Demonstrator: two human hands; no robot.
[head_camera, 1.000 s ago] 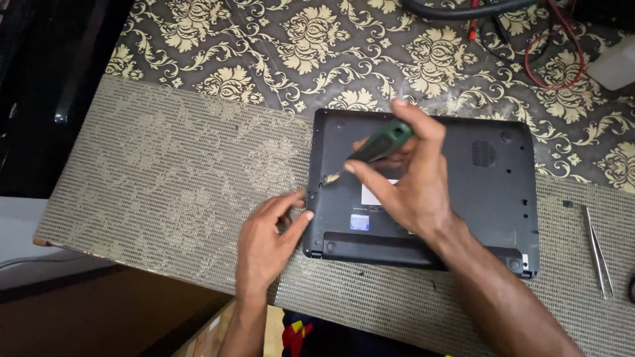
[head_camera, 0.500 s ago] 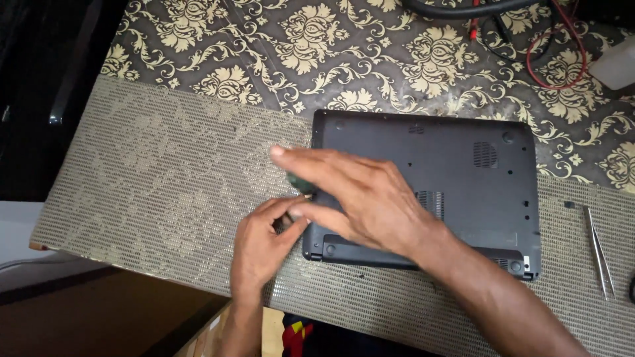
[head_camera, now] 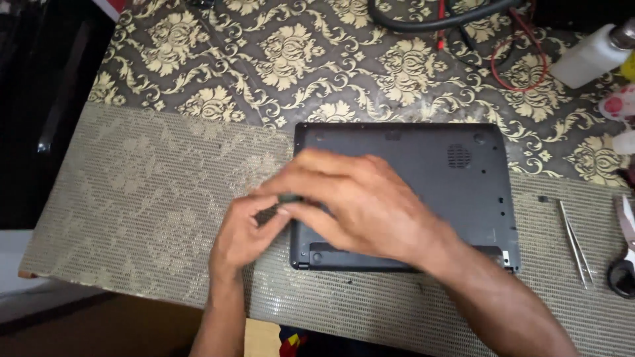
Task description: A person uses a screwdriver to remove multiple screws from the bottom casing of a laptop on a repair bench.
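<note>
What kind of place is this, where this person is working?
Probably a small electronics repair bench: a laptop lies bottom-up on a patterned table cover, with tweezers and scissors to its right and cables and a white bottle behind.

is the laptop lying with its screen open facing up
No, the laptop lies closed with its dark underside up, showing a round vent grille and screw holes.

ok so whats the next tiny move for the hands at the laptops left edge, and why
Probably part the hands a little to uncover that edge. The right hand lies flat over the upturned laptop, fingertips meeting the left hand around a small dark piece, blurred and half hidden. Whether it is seated or loose cannot be told.
</note>
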